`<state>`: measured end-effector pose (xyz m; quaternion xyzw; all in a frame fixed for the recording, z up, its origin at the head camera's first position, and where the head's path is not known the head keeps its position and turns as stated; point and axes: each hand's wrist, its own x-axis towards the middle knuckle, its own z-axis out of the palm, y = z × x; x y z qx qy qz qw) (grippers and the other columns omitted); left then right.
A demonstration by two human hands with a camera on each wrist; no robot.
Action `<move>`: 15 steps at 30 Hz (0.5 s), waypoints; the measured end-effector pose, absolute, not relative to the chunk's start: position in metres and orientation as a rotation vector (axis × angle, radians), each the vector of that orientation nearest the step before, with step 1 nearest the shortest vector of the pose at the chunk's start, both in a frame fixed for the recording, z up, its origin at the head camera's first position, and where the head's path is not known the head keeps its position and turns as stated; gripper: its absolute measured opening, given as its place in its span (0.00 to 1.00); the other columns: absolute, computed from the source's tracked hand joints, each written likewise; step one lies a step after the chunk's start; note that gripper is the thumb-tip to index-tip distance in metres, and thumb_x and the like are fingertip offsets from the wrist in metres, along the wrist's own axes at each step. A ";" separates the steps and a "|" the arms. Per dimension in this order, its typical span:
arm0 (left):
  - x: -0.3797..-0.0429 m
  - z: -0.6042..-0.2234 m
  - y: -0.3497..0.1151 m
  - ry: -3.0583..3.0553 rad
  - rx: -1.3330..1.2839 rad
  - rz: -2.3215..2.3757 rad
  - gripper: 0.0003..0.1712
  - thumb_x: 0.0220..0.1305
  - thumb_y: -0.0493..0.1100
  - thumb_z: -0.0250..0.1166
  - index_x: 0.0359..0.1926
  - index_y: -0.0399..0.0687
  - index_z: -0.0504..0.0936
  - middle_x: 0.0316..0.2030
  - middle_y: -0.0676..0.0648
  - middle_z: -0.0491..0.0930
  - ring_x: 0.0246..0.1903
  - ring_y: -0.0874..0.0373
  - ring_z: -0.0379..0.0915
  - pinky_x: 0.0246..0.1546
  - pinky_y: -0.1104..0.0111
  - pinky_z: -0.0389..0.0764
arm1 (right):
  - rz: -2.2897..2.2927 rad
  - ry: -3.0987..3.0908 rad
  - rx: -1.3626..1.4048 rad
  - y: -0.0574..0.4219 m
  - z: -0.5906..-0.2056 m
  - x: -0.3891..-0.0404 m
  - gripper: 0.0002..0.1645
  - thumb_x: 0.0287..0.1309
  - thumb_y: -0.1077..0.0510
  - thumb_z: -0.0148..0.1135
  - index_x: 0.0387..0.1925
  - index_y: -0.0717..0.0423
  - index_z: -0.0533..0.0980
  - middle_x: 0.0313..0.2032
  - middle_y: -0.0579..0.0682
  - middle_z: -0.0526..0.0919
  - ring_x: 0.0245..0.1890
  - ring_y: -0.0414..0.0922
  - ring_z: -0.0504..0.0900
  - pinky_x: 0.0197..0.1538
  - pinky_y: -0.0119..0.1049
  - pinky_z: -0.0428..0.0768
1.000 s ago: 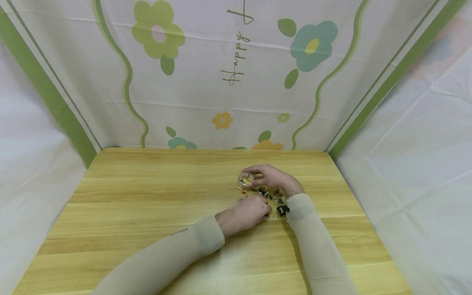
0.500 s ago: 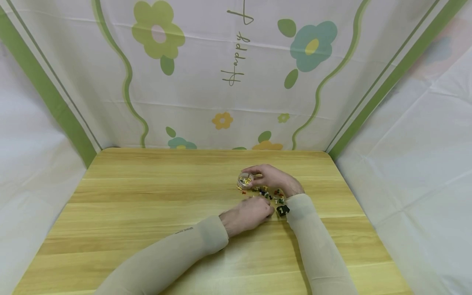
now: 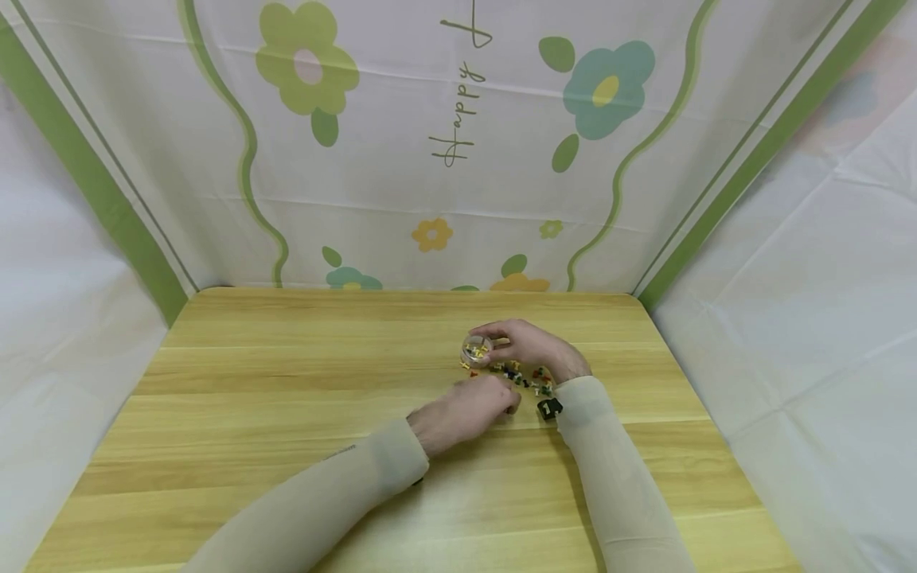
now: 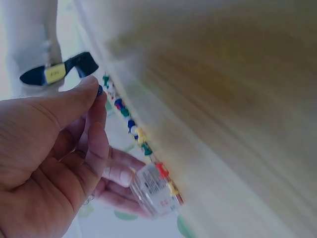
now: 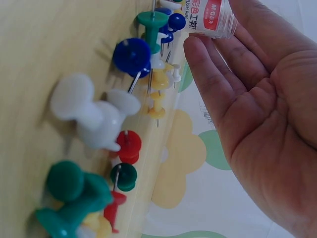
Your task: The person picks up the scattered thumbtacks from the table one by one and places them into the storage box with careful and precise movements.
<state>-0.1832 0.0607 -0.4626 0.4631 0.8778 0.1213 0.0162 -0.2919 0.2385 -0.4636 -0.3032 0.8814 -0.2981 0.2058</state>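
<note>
In the left wrist view, the thumb and forefinger of my left hand [image 4: 47, 158] pinch a small blue push pin [image 4: 100, 90], mostly hidden by the fingertips. My right hand [image 3: 533, 346] has its thumb and fingers round a small clear plastic jar [image 3: 466, 360]. Yellow and white push pins show inside that jar, which bears a printed label [image 5: 210, 16] in the right wrist view. Loose push pins [image 3: 517, 377] in several colours lie between the two hands. Close to the right wrist camera are a green pin [image 5: 67, 181], a white pin [image 5: 74, 96] and a blue pin [image 5: 130, 53].
A black strap with a yellow tag [image 4: 54, 74] is at the right wrist. Wood-grain tabletop [image 3: 301, 382] spreads around the hands. A white flower-printed curtain [image 3: 401, 119] stands at its far edge, with white sheets [image 3: 809, 263] on both sides.
My left hand went slightly right over the loose pins, then drew back left. My right hand and the jar have stayed in place.
</note>
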 end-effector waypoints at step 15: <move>-0.218 -0.458 0.017 2.791 1.158 0.623 0.09 0.72 0.41 0.66 0.49 0.51 0.88 0.44 0.56 0.86 0.47 0.63 0.81 0.49 0.71 0.80 | -0.782 2.479 -0.845 0.240 -0.463 -0.293 0.35 0.67 0.47 0.67 0.73 0.42 0.72 0.69 0.42 0.76 0.63 0.44 0.77 0.63 0.45 0.77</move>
